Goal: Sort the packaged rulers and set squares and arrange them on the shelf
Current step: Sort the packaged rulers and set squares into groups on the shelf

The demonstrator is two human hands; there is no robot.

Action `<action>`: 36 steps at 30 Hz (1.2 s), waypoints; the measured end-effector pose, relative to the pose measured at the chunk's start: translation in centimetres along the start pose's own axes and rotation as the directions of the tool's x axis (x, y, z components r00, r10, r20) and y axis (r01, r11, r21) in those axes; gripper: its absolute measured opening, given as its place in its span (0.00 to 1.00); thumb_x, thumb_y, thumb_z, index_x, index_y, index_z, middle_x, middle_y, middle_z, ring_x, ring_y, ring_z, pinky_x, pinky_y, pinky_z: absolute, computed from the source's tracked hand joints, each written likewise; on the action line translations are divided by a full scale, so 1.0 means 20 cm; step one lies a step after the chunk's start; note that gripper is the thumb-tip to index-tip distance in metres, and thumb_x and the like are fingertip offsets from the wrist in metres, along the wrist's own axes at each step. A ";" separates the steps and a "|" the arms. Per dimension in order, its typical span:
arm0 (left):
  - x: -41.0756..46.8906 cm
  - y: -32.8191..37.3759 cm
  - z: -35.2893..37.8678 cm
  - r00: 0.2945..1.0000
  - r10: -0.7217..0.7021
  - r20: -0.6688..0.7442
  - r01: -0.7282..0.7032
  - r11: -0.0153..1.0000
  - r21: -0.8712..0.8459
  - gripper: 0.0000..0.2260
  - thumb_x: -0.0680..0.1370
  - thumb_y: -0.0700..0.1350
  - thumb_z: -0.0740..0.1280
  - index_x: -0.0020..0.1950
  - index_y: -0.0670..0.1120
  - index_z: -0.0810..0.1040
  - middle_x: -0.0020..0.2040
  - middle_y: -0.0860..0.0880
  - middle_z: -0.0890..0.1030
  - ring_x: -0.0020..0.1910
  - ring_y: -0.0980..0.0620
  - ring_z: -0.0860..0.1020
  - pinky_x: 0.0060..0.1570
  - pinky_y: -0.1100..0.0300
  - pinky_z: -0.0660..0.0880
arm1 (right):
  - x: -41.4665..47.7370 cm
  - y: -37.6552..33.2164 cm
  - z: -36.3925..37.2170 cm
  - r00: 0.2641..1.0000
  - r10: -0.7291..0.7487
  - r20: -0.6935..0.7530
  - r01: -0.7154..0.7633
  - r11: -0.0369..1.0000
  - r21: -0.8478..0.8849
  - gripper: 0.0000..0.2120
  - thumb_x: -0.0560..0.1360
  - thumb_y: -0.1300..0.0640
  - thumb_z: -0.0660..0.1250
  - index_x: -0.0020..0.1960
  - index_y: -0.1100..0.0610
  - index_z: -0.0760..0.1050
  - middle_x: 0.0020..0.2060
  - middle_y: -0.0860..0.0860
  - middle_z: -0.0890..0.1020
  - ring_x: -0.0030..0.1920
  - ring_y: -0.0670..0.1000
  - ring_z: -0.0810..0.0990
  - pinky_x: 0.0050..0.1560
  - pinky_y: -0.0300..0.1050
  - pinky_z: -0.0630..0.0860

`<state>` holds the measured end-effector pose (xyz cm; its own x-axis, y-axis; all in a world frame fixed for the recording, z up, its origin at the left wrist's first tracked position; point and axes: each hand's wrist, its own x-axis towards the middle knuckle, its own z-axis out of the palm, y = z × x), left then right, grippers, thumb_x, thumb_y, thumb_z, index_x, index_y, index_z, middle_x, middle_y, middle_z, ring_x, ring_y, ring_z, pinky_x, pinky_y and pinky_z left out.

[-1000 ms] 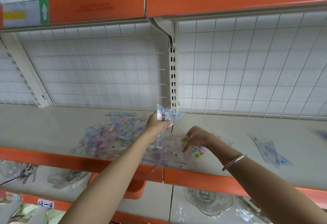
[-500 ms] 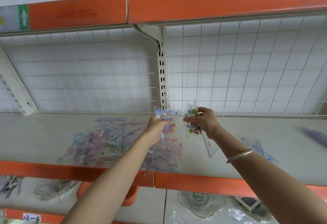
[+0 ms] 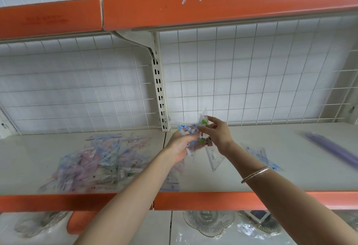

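Where wire grid (image 3: 251,80) backs it, the cream shelf (image 3: 29,157) bears scattered packets (image 3: 93,163).

Two hands (image 3: 179,146) (image 3: 219,135), one packet pile (image 3: 93,163), one bracelet (image 3: 255,174).

Left hand (image 3: 179,146) and right hand (image 3: 219,136) gripping packaged set squares (image 3: 214,158) above shelf (image 3: 251,177), loose pile (image 3: 93,161) at left

Single view. You're wearing the camera on your head; it's facing forward at the shelf (image 3: 271,167), close in, wide-angle bowing the lines. The front edge is crossing the lower frame, the wire grid (image 3: 251,80) is filling the middle, the upper shelf (image 3: 213,6) is capping the top. Your left hand (image 3: 179,146) and right hand (image 3: 219,134), gripping packets (image 3: 188,129), are sitting mid-frame near the back edge, right of the upright (image 3: 159,89). A lower shelf (image 3: 155,229) is showing beneath.
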<state>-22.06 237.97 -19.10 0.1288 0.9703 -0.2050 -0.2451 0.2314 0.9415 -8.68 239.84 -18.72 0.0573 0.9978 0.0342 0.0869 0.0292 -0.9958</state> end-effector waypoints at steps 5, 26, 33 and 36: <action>0.01 -0.01 0.06 0.998 0.020 -0.057 -0.022 0.999 -0.034 0.16 0.74 0.33 0.70 0.61 0.37 0.75 0.53 0.36 0.81 0.42 0.43 0.83 0.36 0.56 0.81 | -0.01 0.02 -0.08 0.999 0.033 0.025 -0.034 0.998 0.046 0.27 0.72 0.63 0.71 0.68 0.55 0.66 0.40 0.58 0.76 0.33 0.53 0.76 0.31 0.42 0.75; 0.15 -0.06 0.27 0.918 0.214 -0.335 -0.248 0.967 -0.064 0.12 0.77 0.30 0.66 0.57 0.41 0.73 0.55 0.42 0.80 0.51 0.43 0.81 0.44 0.52 0.81 | -0.05 0.13 -0.54 0.952 0.196 -0.236 -0.146 0.966 0.212 0.03 0.71 0.70 0.70 0.41 0.64 0.79 0.32 0.57 0.80 0.24 0.46 0.79 0.29 0.33 0.77; 0.15 -0.04 0.22 0.904 0.193 -0.382 -0.252 0.961 -0.111 0.14 0.76 0.31 0.66 0.61 0.39 0.73 0.56 0.42 0.80 0.48 0.45 0.82 0.40 0.54 0.82 | -0.04 0.18 -0.45 0.963 0.254 -0.087 -0.259 0.965 -0.050 0.05 0.69 0.70 0.72 0.45 0.65 0.80 0.35 0.59 0.81 0.31 0.52 0.80 0.29 0.38 0.78; 0.13 -0.04 0.21 0.918 0.174 -0.356 -0.235 0.963 -0.136 0.15 0.76 0.30 0.66 0.62 0.38 0.74 0.56 0.42 0.80 0.50 0.43 0.81 0.39 0.53 0.82 | -0.04 0.19 -0.35 0.972 0.233 -0.001 -0.229 0.955 -0.187 0.04 0.69 0.69 0.72 0.40 0.62 0.79 0.32 0.57 0.81 0.28 0.49 0.78 0.25 0.35 0.73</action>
<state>-17.49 240.08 -19.24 -0.2667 0.9563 -0.1200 -0.3963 0.0047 0.9181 -1.35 238.76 -21.97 0.0767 0.9770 -0.1990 0.2559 -0.2122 -0.9431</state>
